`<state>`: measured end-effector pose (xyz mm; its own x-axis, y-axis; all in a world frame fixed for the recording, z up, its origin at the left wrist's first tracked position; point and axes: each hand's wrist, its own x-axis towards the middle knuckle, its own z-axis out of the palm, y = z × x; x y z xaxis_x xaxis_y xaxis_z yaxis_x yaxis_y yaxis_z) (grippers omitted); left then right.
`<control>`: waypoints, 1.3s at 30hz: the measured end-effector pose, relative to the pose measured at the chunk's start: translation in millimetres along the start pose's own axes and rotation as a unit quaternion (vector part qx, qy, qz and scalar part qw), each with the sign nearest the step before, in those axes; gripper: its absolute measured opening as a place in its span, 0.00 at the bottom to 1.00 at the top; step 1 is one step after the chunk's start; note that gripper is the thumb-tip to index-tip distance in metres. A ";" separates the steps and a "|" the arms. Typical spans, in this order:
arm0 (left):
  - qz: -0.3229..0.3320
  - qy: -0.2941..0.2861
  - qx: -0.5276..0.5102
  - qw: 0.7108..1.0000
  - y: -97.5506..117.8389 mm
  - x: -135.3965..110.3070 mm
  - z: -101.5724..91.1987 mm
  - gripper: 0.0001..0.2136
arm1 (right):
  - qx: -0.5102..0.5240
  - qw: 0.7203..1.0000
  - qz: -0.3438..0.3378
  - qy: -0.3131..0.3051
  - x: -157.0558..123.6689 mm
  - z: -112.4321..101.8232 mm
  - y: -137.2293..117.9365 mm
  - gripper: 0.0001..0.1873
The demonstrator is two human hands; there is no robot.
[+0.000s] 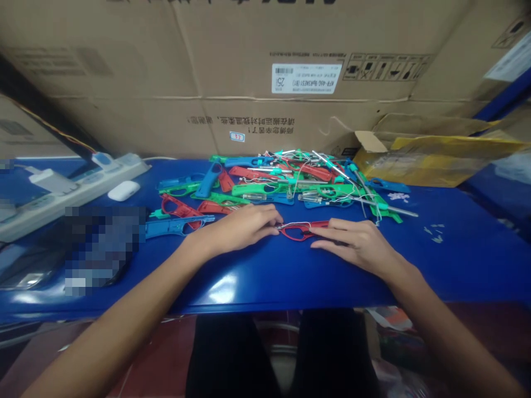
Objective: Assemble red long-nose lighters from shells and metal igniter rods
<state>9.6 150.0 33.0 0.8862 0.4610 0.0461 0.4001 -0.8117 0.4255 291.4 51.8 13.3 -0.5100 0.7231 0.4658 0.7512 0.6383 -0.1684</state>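
A red plastic handle shell [295,234] with a trigger-guard loop lies on the blue table before me, thin white wires along its upper edge. My left hand [253,228] is closed at the shell's left end, fingertips pinched by the wires; exactly what sits between them is too small to make out. My right hand [360,241] grips the shell's right part, its index finger beside the loop and its palm covering the far end. Just behind both hands lies a pile of red, green and blue shells [265,190] with metal rods and wires.
A large cardboard box [232,66] stands behind the pile. A yellow-taped carton [415,163] is at right, near small loose pieces [435,232]. To the left are a white power strip [83,190], a white earbud case [123,190] and a blurred dark object [103,243].
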 end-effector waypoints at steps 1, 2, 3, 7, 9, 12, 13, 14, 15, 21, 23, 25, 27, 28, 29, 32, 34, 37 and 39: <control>0.000 0.000 -0.001 1.000 -0.1 0.0 0.2 0.09 | -0.005 1.000 -0.003 0.000 0.6 0.7 -0.4 0.18; 0.000 0.001 -0.002 1.000 -0.5 0.1 0.6 0.09 | -0.012 1.000 -0.002 -0.002 1.2 1.3 -0.9 0.17; 0.001 0.002 -0.002 1.000 -1.1 0.2 1.1 0.09 | -0.020 1.000 0.000 -0.002 1.7 1.7 -1.4 0.17; -0.003 0.003 -0.008 1.000 -3.9 0.6 2.6 0.09 | -0.031 0.999 0.024 -0.011 2.9 2.4 -3.7 0.15; -0.006 0.003 -0.018 1.000 -4.5 0.7 2.3 0.09 | -0.027 0.999 0.033 -0.015 2.9 2.7 -4.8 0.14; -0.014 0.002 -0.031 0.999 -4.0 0.6 1.3 0.09 | -0.030 0.999 0.031 -0.006 2.2 3.9 -6.4 0.12; -0.017 0.002 -0.033 0.999 -3.7 0.5 1.0 0.09 | -0.036 0.999 0.026 0.000 1.8 4.4 -6.9 0.12; -0.020 0.002 -0.036 0.999 -3.5 0.5 0.8 0.09 | -0.046 0.999 0.019 0.006 1.3 5.0 -7.4 0.12; -0.022 0.001 -0.038 0.999 -3.3 0.4 0.6 0.09 | -0.058 0.998 0.011 0.009 0.8 5.6 -7.9 0.12; -0.017 0.001 -0.045 0.999 -3.5 0.8 -0.2 0.09 | -0.063 0.997 -0.004 0.044 1.7 6.9 -9.1 0.13; -0.016 -0.001 -0.043 0.999 -3.5 1.2 -0.7 0.10 | -0.035 0.996 0.025 0.081 2.0 5.7 -7.3 0.13; -0.017 -0.002 -0.040 0.999 -3.4 1.6 -1.1 0.10 | -0.019 0.993 0.054 0.106 1.4 4.1 -4.4 0.13; -0.022 -0.003 -0.041 0.999 -3.3 2.0 -1.3 0.10 | -0.016 0.993 0.064 0.100 0.1 2.6 -1.7 0.13; -0.024 -0.005 -0.043 0.999 -3.2 2.1 -1.3 0.10 | -0.018 0.994 0.063 0.090 -0.5 2.1 -1.0 0.12; -0.027 -0.007 -0.045 0.999 -3.1 2.3 -1.2 0.10 | -0.021 0.995 0.058 0.075 -1.0 1.6 -0.9 0.12; -0.032 -0.011 -0.046 0.998 -3.1 2.6 -0.7 0.10 | -0.041 0.998 0.029 0.031 -1.1 0.8 -2.9 0.11; -0.031 -0.012 -0.043 0.999 -3.4 2.8 -0.4 0.10 | -0.058 0.998 0.018 0.009 -0.5 0.6 -4.6 0.12; -0.027 -0.005 -0.042 0.999 -4.1 2.7 -0.1 0.10 | -0.071 0.997 0.013 -0.004 -0.5 2.2 -5.9 0.13; -0.024 -0.006 -0.048 0.999 -4.3 2.6 -0.2 0.10 | -0.076 0.997 0.008 0.000 -1.7 5.4 -6.8 0.14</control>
<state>10.1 154.7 31.5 0.8692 0.4944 0.0127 0.4192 -0.7501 0.5114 284.9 47.6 8.9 -0.4970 0.7331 0.4642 0.8144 0.5788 -0.0420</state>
